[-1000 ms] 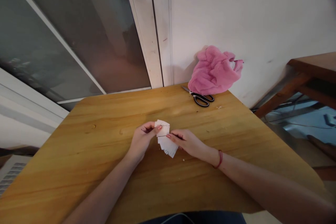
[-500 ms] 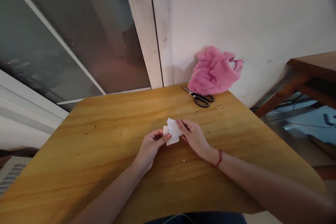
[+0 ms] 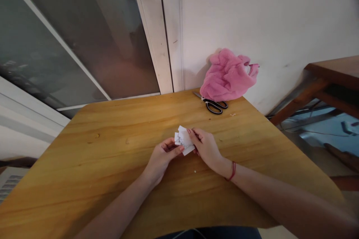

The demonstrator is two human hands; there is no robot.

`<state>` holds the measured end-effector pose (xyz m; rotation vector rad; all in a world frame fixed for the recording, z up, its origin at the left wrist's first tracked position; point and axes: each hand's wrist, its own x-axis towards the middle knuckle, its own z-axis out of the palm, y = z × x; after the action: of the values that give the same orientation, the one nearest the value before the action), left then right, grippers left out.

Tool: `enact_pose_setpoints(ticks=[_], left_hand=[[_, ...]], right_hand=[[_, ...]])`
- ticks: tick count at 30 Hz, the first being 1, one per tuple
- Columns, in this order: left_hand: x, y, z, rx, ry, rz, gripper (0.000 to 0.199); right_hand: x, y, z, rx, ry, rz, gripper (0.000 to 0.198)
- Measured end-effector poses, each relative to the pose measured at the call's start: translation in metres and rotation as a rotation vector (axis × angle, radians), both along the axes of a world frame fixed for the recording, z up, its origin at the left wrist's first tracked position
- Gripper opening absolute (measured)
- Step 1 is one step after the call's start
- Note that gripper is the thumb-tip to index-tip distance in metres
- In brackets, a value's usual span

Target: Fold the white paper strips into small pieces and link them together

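Several small pieces of white paper [image 3: 185, 139] overlap in a loose stack above the middle of the wooden table [image 3: 134, 119]. My left hand [image 3: 161, 157] pinches their lower left edge between thumb and fingers. On the other side, my right hand [image 3: 206, 149], with a red band on the wrist, grips the right part of the papers, its thumb on top. Faint marks show on the papers, too small to read. Some fingertips are hidden beneath the stack.
Black-handled scissors [image 3: 214, 106] lie at the table's back edge, beside a bunched pink fluffy cloth [image 3: 228, 76] against the wall. Tiny scraps [image 3: 232, 114] dot the tabletop. A glass-paned door [image 3: 112, 44] stands behind, and another wooden table [image 3: 333, 71] is at the right.
The papers have shifted and fanned slightly between my hands, with more of their left edges showing. My left thumb has slid a little to the right and down. Both hands keep their hold.
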<state>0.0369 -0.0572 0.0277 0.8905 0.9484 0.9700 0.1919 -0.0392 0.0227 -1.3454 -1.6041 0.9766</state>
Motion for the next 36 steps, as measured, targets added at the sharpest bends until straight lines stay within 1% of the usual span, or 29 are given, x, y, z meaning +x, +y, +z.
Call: enact_pose_setpoints(ticks=[4, 6, 10, 15, 21, 25, 29, 32, 36], left_hand=[[-0.0022, 0.0013, 0.0009, -0.09, -0.105, 0.008, 0.022], [-0.0032, 0.0022, 0.0002, -0.118, -0.11, 0.019, 0.023], [-0.0031, 0.0022, -0.0002, -0.129, -0.109, -0.021, 0.024], [-0.0009, 0.001, 0.0025, -0.139, -0.154, -0.013, 0.023], [-0.0011, 0.0002, 0.0013, -0.099, -0.11, -0.108, 0.024], [-0.002, -0.0004, -0.0028, -0.12, -0.082, -0.109, 0.02], [-0.002, 0.0008, -0.0011, -0.137, -0.145, -0.126, 0.021], [-0.0006, 0.0009, 0.0025, -0.083, -0.165, -0.095, 0.025], [0.0019, -0.0007, 0.0021, 0.067, 0.082, -0.006, 0.025]], right_hand=[[0.0004, 0.0019, -0.0009, -0.003, 0.023, -0.009, 0.038], [0.0003, 0.0018, -0.001, -0.022, 0.038, 0.0, 0.038], [-0.0006, 0.0004, -0.0013, -0.056, 0.062, 0.011, 0.037], [-0.0012, 0.0016, -0.0016, -0.09, 0.119, -0.013, 0.036], [-0.0008, 0.0025, -0.0029, -0.018, 0.041, -0.035, 0.035], [-0.0011, 0.0007, -0.0025, -0.022, 0.044, 0.012, 0.035], [-0.0008, 0.0017, -0.0028, -0.074, 0.078, 0.003, 0.032], [-0.0015, 0.0025, -0.0041, -0.077, 0.063, 0.008, 0.032], [-0.0046, -0.0005, -0.0058, 0.032, -0.047, 0.048, 0.03]])
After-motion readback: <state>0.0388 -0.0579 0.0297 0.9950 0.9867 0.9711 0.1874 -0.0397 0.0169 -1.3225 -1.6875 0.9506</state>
